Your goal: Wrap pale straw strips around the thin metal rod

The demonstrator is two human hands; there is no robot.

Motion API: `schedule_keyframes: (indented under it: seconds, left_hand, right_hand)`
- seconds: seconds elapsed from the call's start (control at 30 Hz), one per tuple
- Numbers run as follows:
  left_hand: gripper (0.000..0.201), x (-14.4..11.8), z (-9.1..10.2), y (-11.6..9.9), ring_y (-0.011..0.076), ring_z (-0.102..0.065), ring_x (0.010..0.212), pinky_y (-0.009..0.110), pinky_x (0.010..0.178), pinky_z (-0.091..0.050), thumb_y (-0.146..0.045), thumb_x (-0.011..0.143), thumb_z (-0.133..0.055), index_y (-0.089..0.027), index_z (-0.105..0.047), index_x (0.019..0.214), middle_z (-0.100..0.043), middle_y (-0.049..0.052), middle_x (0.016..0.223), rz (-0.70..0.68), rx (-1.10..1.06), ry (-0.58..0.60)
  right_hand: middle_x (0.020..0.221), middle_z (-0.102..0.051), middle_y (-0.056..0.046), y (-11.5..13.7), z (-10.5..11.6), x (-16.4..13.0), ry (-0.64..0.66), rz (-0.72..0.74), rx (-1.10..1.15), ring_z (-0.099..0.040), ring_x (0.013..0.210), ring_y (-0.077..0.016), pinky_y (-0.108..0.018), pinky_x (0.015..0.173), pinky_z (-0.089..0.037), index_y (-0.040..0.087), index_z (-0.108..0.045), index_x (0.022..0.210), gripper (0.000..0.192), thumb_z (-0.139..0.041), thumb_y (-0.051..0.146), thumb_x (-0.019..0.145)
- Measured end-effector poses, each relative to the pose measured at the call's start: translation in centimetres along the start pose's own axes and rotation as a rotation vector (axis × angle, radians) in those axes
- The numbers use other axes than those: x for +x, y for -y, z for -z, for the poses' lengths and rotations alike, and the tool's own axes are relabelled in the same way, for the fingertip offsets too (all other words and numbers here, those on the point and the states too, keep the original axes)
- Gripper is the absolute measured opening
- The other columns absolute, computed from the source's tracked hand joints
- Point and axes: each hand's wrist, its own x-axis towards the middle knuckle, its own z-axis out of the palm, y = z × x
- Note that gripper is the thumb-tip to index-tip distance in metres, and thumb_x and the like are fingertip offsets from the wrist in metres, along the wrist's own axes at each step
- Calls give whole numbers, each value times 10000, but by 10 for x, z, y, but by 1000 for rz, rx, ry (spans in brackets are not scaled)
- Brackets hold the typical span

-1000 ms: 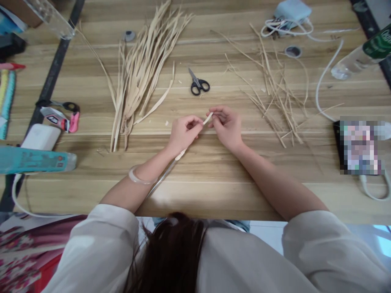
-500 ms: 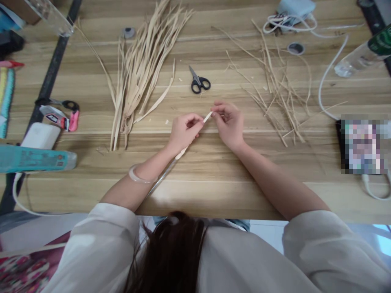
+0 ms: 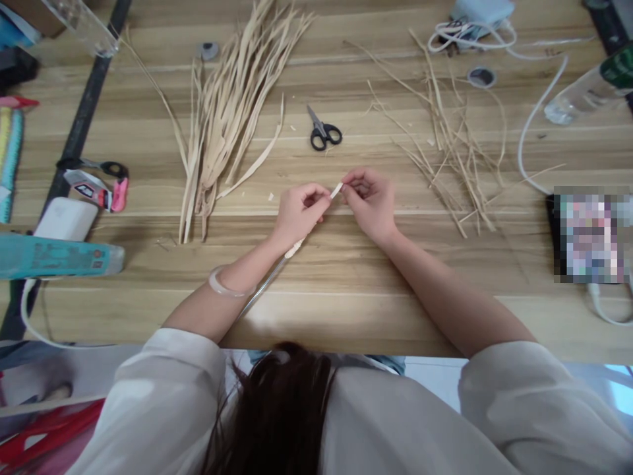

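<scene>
Nearest the camera: dark hair and 2 pale sleeves, both forearms reaching out over the wooden table point(image 3: 346, 310). A clear bangle point(image 3: 221, 285) sits on the left wrist.

Left hand point(image 3: 295, 214): fingers curled in, thumb and forefinger pressed together on a pale strip point(image 3: 336, 190). The strip runs through the fist; its lower end shows below the palm, joined to a thin rod point(image 3: 262, 287) that slants down toward the table edge under the left forearm. Whether the rod touches the table, I cannot tell.

Right hand point(image 3: 370, 204): fingers bent, thumb and fingertips pinching the upper tip of the same strip. The 2 hands are just beside each other, the short exposed length of strip bridging them, held slightly above the table at its middle.

Further out, beyond the hands: 1 pair of black-handled scissors point(image 3: 322, 130), closed, lying flat. Left of it, a bundle of flat dried strips point(image 3: 222, 125) fanned away from the person. Right of it, a loose scatter of thinner stalks point(image 3: 450, 145).

Left edge: a teal tool point(image 3: 54, 258), a white block point(image 3: 64, 219), a second pair of scissors point(image 3: 93, 166). Right edge: a white cable point(image 3: 531, 132) and a clear bottle point(image 3: 588, 92) lying on its side. Far edge: a pale blue charger point(image 3: 479, 13) with coiled cord.
</scene>
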Motion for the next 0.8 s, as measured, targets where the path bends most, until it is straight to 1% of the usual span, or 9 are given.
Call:
schedule_keyframes:
  seconds: [0.13,0.37,0.63,0.8]
  left_hand:
    - [88,0,0,0,47,-509,469,152,441,-408,-227,731,-603,-145,-634,743,-585,-24,607,-1,-2,2]
    - [87,0,0,0,47,-507,476,148,435,-410,-228,732,-603,-147,-633,739,-584,-22,617,0,-12,0]
    - [78,1,0,2,49,-507,471,155,439,-416,-216,727,-598,-148,-633,743,-585,-25,607,-2,-10,2]
    - [75,1,0,0,43,-511,459,149,432,-407,-213,720,-595,-150,-626,746,-595,-29,615,14,-14,12]
  right_hand:
    - [690,-610,7,3,0,-1,0,-30,2,-565,614,-99,-245,582,-479,183,-610,823,88,-624,263,788]
    - [723,-640,-8,4,1,-1,14,-39,-43,-560,591,-99,-252,575,-476,175,-662,847,151,-623,313,798]
    - [724,-639,-7,2,1,-1,18,-30,-50,-551,582,-97,-251,562,-461,183,-651,875,173,-601,337,813]
    - [746,-619,-10,2,1,-1,35,-31,-20,-557,614,-104,-259,584,-465,193,-617,885,179,-604,358,817]
